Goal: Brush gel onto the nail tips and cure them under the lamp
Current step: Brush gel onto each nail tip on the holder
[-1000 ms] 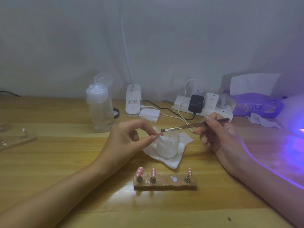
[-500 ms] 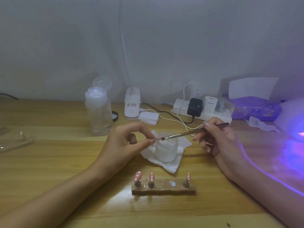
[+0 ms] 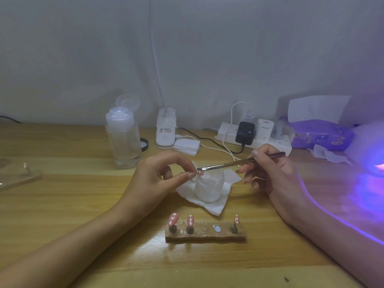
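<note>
- Right now my left hand [image 3: 158, 179] has thumb and forefinger curled into a pinch on a small pink nail tip [image 3: 200, 173], held just above the mouth of the jar. The other fingers [image 3: 167, 173] are tucked in behind.
- My right hand [image 3: 272, 175] grips a slim brush [image 3: 234, 162] like a pen, fingers curled round the handle. The bristle end touches the pinched nail tip.
- Directly below both, at the centre of the frame, a frosted jar [image 3: 208, 189] stands upright on a crumpled white tissue [image 3: 215, 207].
- Lower centre, near the tissue, a wooden holder [image 3: 205, 236] lies on the tabletop [image 3: 62, 204]. Three pink dotted tips stand on its pegs, two at the left [image 3: 172, 218] and one at the right [image 3: 236, 219], with a pale blob between them.
- At the right edge the lamp [image 3: 372, 146] glows violet, and its light spills over the tabletop and along my right forearm.
- Along the back, left of centre, I see a clear bottle [image 3: 123, 140] with its flip lid up. Right of centre there is a white power strip [image 3: 257, 138] carrying a black adapter, and further right a purple wipes pack [image 3: 320, 135].
</note>
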